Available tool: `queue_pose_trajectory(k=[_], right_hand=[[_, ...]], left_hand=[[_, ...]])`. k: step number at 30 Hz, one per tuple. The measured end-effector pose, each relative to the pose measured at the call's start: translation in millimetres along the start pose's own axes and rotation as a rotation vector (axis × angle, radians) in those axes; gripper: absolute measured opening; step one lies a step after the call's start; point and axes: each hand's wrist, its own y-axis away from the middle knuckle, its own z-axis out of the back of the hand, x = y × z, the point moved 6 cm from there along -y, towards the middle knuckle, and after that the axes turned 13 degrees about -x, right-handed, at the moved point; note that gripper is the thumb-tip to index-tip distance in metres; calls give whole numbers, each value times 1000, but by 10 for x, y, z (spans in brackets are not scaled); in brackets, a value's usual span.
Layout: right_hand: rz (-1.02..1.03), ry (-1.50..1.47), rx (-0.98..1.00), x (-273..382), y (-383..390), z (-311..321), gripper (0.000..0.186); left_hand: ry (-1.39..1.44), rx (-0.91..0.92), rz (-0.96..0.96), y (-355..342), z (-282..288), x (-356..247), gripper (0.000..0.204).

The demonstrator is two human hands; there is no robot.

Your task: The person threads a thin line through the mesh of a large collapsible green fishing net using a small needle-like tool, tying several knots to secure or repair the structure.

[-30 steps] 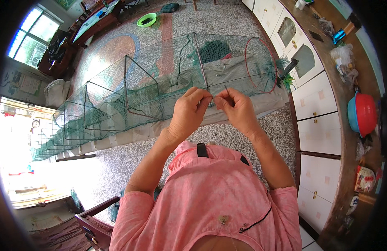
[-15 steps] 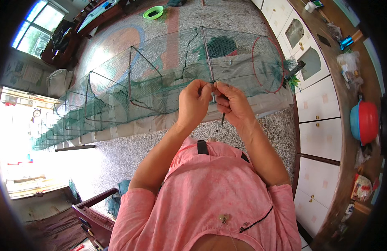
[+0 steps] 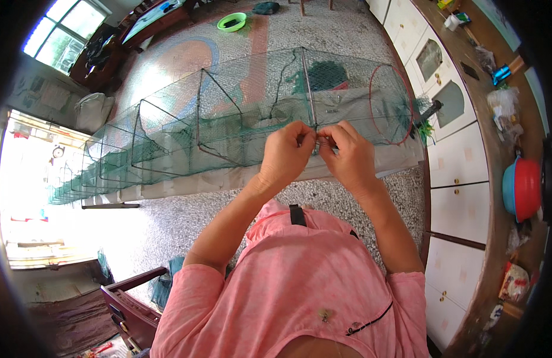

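My left hand (image 3: 288, 152) is closed, thumb and forefinger pinched at the foot of an upright rod (image 3: 309, 89) in a long green net cage (image 3: 168, 137) with square dark frames and a red ring (image 3: 410, 119). Facing it, my right hand (image 3: 347, 155) has curled fingers at that same junction, close against the left fingertips. What both pinch is small and partly hidden by the fingers. The cage lies across a grey sheet (image 3: 371, 154) in front of me, with dark green netting (image 3: 328, 73) behind it.
White cabinets (image 3: 458, 155) run along the right, under a wooden counter holding nested red and blue basins (image 3: 523, 191) and plastic bags (image 3: 503, 104). A green basin (image 3: 231, 18) sits on the far floor. A wooden chair (image 3: 123, 298) stands at lower left, a white sack (image 3: 94, 110) at upper left.
My right hand has turned and its fingers have shifted at the junction; the thin dark rod that hung below it half a second ago no longer shows. The view has shifted slightly.
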Motion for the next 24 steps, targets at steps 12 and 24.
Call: queue_pose_trajectory(k=[12, 24], right_hand=[[-358, -74, 46, -483, 142, -102, 9], [-779, -965, -67, -233, -202, 675, 20]], left_hand=[[1039, 200, 512, -61, 185, 54, 15], [-171, 563, -134, 412, 947, -101, 15]])
